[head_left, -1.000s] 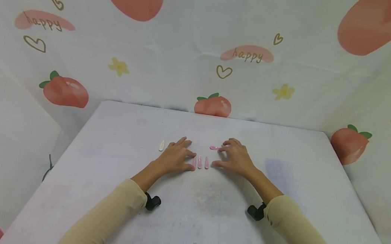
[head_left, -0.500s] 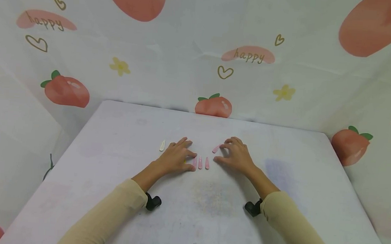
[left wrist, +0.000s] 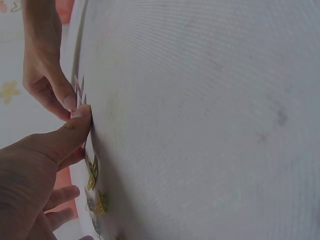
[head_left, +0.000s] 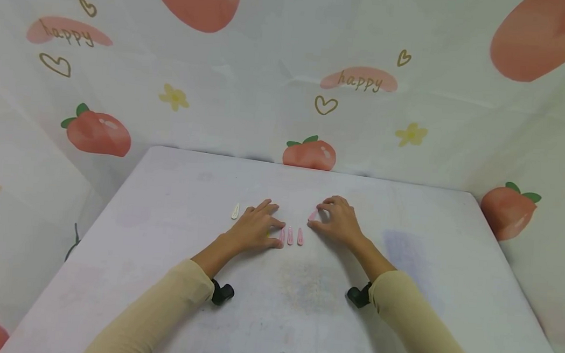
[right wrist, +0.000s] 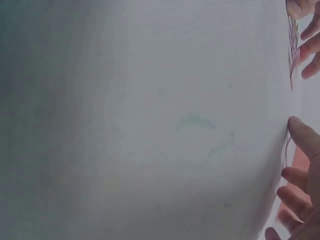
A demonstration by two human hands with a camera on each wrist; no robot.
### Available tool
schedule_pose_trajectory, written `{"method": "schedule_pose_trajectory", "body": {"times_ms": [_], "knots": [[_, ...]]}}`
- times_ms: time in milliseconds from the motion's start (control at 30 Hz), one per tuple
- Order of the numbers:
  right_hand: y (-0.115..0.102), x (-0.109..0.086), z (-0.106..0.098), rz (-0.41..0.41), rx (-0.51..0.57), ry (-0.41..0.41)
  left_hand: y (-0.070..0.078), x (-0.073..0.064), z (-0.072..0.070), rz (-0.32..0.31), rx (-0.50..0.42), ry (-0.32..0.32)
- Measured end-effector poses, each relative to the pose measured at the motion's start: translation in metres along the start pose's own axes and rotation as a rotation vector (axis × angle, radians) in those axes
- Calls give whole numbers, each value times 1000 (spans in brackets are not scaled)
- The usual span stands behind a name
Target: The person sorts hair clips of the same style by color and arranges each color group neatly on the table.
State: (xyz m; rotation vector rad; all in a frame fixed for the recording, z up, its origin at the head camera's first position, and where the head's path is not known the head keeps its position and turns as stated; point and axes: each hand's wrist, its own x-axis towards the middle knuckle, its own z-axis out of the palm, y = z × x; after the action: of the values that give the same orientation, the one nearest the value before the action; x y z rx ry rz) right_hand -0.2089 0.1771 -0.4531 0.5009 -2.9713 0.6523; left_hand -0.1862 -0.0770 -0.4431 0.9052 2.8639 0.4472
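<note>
Pink snap hair clips lie in an upright row on the white table. My left hand [head_left: 252,228] holds the leftmost pink clip [head_left: 282,236] between thumb and index finger, at its two ends. Just right of it are a second pink clip [head_left: 290,236] and a third pink clip [head_left: 300,237], untouched. My right hand [head_left: 340,222] pinches another, tilted pink clip [head_left: 312,215] between thumb and index finger, behind and right of the row. Yellow clips [left wrist: 93,172] lie beneath my left hand, mostly hidden in the head view.
A white hair clip [head_left: 235,211] lies left of my left hand. The white table [head_left: 158,298] has faint stains and ends at a printed cloth backdrop [head_left: 249,88]. A dark cable [head_left: 71,244] hangs by the left edge.
The clip at my right hand has turned from lying sideways to a steep slant. My right thumb has moved up to its near end. My left hand stays in place.
</note>
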Motion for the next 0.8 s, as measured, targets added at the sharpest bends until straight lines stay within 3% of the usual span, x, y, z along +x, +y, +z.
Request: {"method": "schedule_pose_trajectory", "body": {"times_ms": [633,800], "knots": [[-8,1,4,-15,15,1,2,-1,-3,-10,-3,-20],[-10,-2,-1,-35,30,-44,2,0,-2,-4,3,-13]]}}
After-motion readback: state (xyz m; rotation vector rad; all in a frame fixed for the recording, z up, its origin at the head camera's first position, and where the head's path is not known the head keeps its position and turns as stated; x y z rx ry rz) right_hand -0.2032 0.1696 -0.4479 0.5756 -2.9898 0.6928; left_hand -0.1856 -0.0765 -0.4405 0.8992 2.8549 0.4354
